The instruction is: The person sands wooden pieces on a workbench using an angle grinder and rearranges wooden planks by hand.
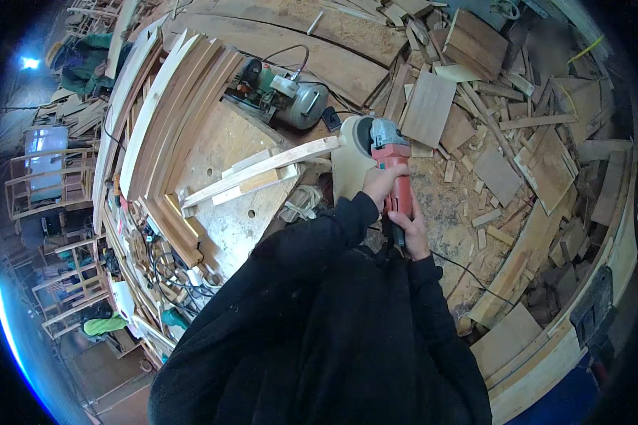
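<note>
A red angle grinder (pixel 398 177) with a grey metal head and a round disc (pixel 363 134) is in both my hands. My left hand (pixel 381 185) is wrapped round the front of its red body. Farther back, my right hand (pixel 412 230) closes round the rear of the body. The disc lies against or just over a pale curved wooden piece (pixel 349 166); whether they touch I cannot tell. Left of it, pale wooden strips (pixel 262 170) stretch over the workbench (pixel 227 234), their right end close to the disc.
A compressor (pixel 301 103) with a hose stands beyond the bench. Long curved boards (pixel 170 120) are stacked at the left. Wood offcuts (pixel 496 173) litter the floor at the right, and a black cable (pixel 468 270) runs there. Chair frames (pixel 49 177) stand far left.
</note>
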Motion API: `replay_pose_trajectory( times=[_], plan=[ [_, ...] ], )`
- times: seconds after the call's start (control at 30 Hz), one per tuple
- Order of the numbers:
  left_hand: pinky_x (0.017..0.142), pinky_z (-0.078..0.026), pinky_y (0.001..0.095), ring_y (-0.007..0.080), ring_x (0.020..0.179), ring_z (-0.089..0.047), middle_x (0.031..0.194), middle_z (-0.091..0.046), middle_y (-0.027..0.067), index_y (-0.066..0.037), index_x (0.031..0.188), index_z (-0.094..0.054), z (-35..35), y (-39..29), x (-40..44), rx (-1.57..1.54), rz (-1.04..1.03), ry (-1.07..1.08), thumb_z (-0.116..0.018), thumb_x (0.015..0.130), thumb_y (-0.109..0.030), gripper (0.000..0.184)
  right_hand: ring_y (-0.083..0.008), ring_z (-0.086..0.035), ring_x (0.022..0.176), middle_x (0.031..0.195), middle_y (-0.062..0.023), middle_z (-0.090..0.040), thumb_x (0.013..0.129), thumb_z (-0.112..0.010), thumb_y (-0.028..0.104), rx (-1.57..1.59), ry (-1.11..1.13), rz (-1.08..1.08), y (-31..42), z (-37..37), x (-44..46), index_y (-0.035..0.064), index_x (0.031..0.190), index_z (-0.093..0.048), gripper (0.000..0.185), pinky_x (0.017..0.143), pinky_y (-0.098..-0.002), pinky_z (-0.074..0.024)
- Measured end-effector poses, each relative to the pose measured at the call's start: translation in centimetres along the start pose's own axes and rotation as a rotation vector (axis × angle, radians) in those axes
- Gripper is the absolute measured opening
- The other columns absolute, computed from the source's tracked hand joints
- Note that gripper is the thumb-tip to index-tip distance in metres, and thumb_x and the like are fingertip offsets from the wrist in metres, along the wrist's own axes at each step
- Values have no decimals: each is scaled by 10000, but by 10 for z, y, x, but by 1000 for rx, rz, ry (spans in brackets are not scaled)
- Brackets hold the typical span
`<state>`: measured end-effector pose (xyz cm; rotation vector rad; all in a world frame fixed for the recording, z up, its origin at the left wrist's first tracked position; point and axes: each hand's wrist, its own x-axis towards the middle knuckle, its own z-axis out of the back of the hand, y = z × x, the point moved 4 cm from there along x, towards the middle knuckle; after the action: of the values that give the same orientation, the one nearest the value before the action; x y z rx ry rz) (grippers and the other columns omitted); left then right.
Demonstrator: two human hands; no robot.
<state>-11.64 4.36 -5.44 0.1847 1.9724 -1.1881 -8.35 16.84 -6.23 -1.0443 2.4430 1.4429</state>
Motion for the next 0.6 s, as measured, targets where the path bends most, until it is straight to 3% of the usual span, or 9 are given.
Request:
replay_pose_trajectory(
  times=[0.1,0.13,0.4,0.6],
  plan=[
    [598,-492,320,167,625,-604,755,-622,64,-9,913,-611,6,-11,-18,-36,-42,85,-704,744,-192,266,-225,-504,1191,1336,-155,-477,750,-741,173,-212,3,133,29,-26,-19,-5,1441,-305,836,1018,-335,-384],
    [670,-502,305,150,739,-610,853,-605,41,-59,1048,-564,10,-16,-27,-28,16,170,-700,788,-222,336,-229,-493,1207,1335,-154,-478,752,-743,189,-257,19,139,32,-33,-22,-10,1441,-300,844,1040,-339,-359],
    [640,-494,311,164,685,-602,805,-604,72,13,968,-589,33,-29,-46,-50,8,145,-721,750,-232,354,-222,-520,1162,1309,-148,-493,743,-730,176,-193,32,88,20,-64,-31,-12,1422,-327,812,1017,-338,-381],
    [650,-495,302,153,699,-597,823,-604,57,-16,1001,-590,56,-28,-52,-117,-33,199,-719,764,-242,352,-214,-546,1088,1224,-136,-529,743,-721,199,-326,12,123,17,-89,-39,-13,1384,-372,761,962,-328,-421]
  ],
)
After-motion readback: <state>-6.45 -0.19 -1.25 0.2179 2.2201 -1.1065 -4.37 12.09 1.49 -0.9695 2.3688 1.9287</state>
